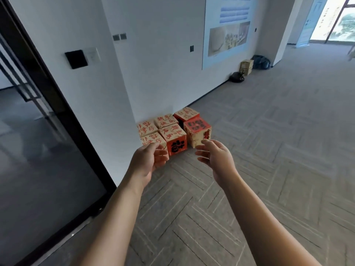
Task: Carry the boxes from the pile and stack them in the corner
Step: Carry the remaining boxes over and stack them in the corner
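Both bare forearms reach straight out and slightly down, roughly parallel, with a gap between them. The left hand [148,160] has its palm turned inward toward the right, thumb on top and fingers loosely curled. The right hand [215,158] mirrors it, palm facing left, fingers relaxed and a little spread. Neither hand holds anything.

Just beyond the fingertips, a cluster of tan cube-shaped cardboard boxes with red brush lettering [166,121] sits on the grey herringbone carpet floor [269,150]. The cluster is two rows deep, with the back row against the white wall [153,64]. The left hand's fingers overlap the nearest tan box [151,140] in view; whether they touch it cannot be told. Beyond the gap between the two hands stands a box with an orange front and a black character [176,147]. Just past the right hand's fingertips is a box with a red top [196,125], set slightly apart from its neighbour. To the left of the left arm runs a dark-framed glass door [48,150].
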The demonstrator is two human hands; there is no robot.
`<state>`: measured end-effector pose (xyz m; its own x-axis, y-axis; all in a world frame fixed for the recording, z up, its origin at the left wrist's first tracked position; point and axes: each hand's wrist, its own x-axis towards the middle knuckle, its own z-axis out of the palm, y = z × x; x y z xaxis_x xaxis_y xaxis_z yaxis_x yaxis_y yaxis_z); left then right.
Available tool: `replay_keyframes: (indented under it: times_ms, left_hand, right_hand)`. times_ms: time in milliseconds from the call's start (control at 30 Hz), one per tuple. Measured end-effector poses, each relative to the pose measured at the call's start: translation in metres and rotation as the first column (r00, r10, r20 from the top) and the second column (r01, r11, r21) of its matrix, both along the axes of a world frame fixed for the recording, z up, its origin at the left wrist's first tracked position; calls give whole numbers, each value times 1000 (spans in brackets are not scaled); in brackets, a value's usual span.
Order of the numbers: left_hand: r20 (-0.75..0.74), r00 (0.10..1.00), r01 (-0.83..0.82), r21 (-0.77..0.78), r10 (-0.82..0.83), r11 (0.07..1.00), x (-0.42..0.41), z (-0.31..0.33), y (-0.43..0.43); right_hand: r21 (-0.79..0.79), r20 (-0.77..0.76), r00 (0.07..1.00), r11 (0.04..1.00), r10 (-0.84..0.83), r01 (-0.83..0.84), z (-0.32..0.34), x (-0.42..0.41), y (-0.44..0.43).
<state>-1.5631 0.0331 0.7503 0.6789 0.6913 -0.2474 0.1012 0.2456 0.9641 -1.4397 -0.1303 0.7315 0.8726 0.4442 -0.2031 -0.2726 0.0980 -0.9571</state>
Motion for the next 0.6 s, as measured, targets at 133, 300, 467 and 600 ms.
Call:
replay_keyframes:
  times_ms: [133,300,467,600]
  left_hand:
    - [2,997,-74,-14,74,997,51,5,46]
    - [3,986,-168,-36,168,985,116,-7,124]
    - [26,979,-203,-36,204,978,202,-29,228]
    - [-4,980,-197,-58,197,979,284,-34,305]
  right_hand:
    - [-17,-2,998,998,60,-60,9,65,55]
    - [-52,20,994,993,104,-103,-5,143,136]
    - [-129,48,987,980,156,-148,-25,229,238]
    - [-165,59,985,975,160,-149,-27,300,312]
